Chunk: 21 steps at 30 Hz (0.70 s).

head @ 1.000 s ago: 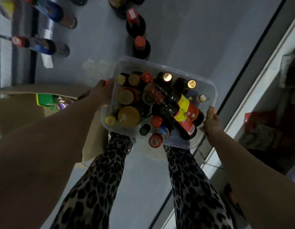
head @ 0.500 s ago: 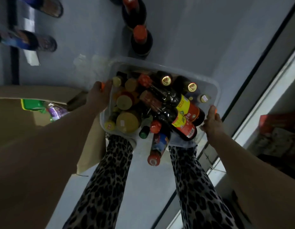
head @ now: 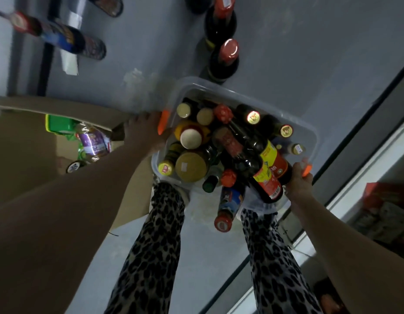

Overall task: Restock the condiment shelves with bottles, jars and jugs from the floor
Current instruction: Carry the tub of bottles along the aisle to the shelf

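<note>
Floor: grey, smooth (head: 287, 53); a shelf unit's edge runs along the right, its contents dim and blurred.
Near: leopard-print legs (head: 151, 257), feet hidden under the bin.
Clear plastic bin (head: 309, 137): packed with bottles and jars; one red-capped bottle (head: 228, 207) pokes over the near rim.
Left hand (head: 144, 132): closed on the bin's left rim.
Right hand (head: 298, 184): closed on its right rim, fingertips hidden.
Left: cardboard box (head: 26, 132), contents partly cut off.
Far: two dark bottles (head: 223, 57) standing; others lying far left, cropped.
</note>
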Available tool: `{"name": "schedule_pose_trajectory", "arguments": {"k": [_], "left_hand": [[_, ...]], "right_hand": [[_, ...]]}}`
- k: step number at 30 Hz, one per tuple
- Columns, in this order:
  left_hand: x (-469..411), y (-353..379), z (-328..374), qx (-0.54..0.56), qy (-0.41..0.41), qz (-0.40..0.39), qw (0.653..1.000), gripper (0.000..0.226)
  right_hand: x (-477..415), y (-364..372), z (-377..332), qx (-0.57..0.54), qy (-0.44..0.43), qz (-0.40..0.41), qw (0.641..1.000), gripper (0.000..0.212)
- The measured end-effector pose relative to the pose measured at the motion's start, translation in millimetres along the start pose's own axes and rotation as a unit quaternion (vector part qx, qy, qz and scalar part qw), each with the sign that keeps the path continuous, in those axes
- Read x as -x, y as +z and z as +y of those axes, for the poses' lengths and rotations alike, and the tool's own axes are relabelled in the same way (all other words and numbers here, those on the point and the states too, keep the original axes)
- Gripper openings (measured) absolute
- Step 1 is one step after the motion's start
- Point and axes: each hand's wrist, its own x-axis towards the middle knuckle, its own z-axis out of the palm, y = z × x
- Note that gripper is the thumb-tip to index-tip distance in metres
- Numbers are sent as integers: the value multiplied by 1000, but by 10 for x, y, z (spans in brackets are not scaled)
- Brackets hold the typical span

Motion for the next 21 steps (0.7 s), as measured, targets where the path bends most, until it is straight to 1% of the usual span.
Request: {"name": "schedule_pose_trajectory", "arguments": {"k": [1, 4, 7, 8, 12, 15, 16, 18, 21], "left_hand": [[34, 7, -46, -8, -3, 2, 1000, 63], [94, 76, -220, 30, -12, -1, 999, 62], [148, 148, -275, 30, -34, 10, 999, 73], [178, 183, -255, 54, -44, 22, 997, 74], [361, 446, -48, 171, -85, 88, 978, 45], [362, 500, 47, 252, -122, 106, 954, 44], [311, 485, 45, 254, -123, 102, 954, 46], [194, 425, 11, 236, -98, 83, 963, 46], [62, 314, -43, 219, -23, 45, 974, 32]], "right_hand": [[-7, -1, 3, 10, 2, 4, 1000, 63], [-38, 4, 34, 27, -5, 10, 1000, 61], [-58, -4, 70, 41, -8, 16, 999, 55], [-59, -7, 75, 44, -10, 16, 999, 51], [-34, -35, 43, 44, -2, 11, 999, 29], [-4, -43, 4, 63, -3, 3, 998, 38], [5, -42, -14, 71, -6, -2, 997, 39], [2, -40, -23, 91, -1, 2, 996, 37], [-11, -17, -22, 123, -6, 31, 992, 38]]}}
